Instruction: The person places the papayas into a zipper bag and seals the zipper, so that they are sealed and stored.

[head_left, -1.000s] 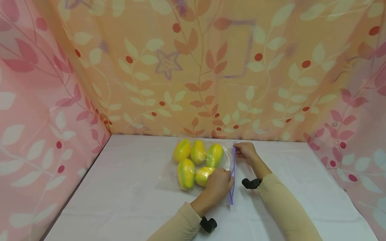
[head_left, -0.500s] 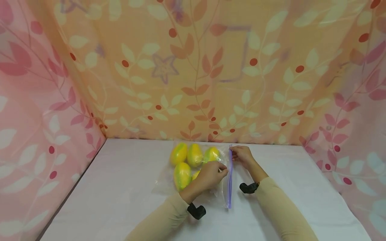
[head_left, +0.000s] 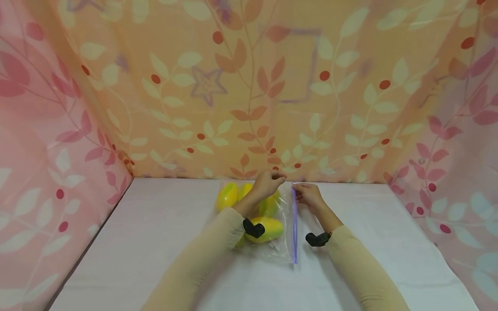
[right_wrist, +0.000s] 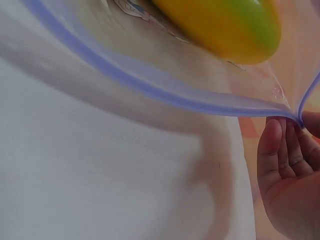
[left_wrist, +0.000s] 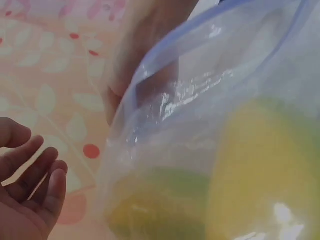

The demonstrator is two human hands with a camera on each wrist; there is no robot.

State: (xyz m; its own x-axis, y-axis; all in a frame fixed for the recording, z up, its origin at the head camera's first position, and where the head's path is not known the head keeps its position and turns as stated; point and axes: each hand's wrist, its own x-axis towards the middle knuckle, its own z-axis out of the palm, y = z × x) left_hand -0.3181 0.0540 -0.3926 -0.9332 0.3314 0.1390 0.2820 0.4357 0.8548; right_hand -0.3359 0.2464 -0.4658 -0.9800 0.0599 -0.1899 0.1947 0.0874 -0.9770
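A clear zip bag (head_left: 286,216) with a purple zip edge (head_left: 294,242) lies on the white table, with several yellow-green mangoes (head_left: 270,229) inside. My right hand (head_left: 310,196) pinches the far corner of that zip edge; the right wrist view shows thumb and fingers (right_wrist: 270,137) at the corner, where the two purple strips meet. Above the bag's far side is my left hand (head_left: 266,183), holding nothing. Its loosely bent fingers (left_wrist: 52,192) stand apart from the plastic in the left wrist view. The left hand and forearm hide part of the mangoes.
A floral orange cloth (head_left: 175,108) rises right behind the table (head_left: 163,224). Pink floral cloths (head_left: 35,181) stand at both sides. Black wrist cameras (head_left: 317,239) sit on both wrists, the left one overlapping a mango in the head view.
My left hand has left the near part of the zip edge and moved away over the mangoes to the bag's far side. The right hand keeps its pinch at the corner.
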